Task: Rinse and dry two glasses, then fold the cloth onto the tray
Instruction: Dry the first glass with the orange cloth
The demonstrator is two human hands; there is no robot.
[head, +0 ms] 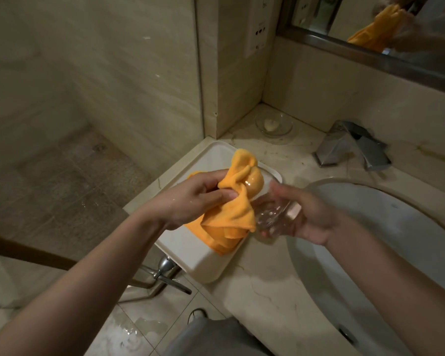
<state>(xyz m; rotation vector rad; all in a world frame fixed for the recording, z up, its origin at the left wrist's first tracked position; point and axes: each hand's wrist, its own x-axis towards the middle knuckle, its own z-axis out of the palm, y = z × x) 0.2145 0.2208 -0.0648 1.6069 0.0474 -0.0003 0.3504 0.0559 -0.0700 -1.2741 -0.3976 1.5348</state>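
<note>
My left hand [201, 196] grips a bunched orange cloth [231, 211] above the white tray [198, 263] on the counter. A wad of the cloth is stuffed into the mouth of a clear glass [272, 217], which lies tilted in my right hand [308, 214]. My right fingers curl around the base of the glass. The cloth's lower folds hang down onto the tray. I see only this one glass.
A round white basin [396, 242] is set into the marble counter at the right, with a chrome faucet [355, 147] behind it. A glass soap dish [274, 123] sits in the back corner. A mirror [385, 24] hangs above. Glass shower wall at left.
</note>
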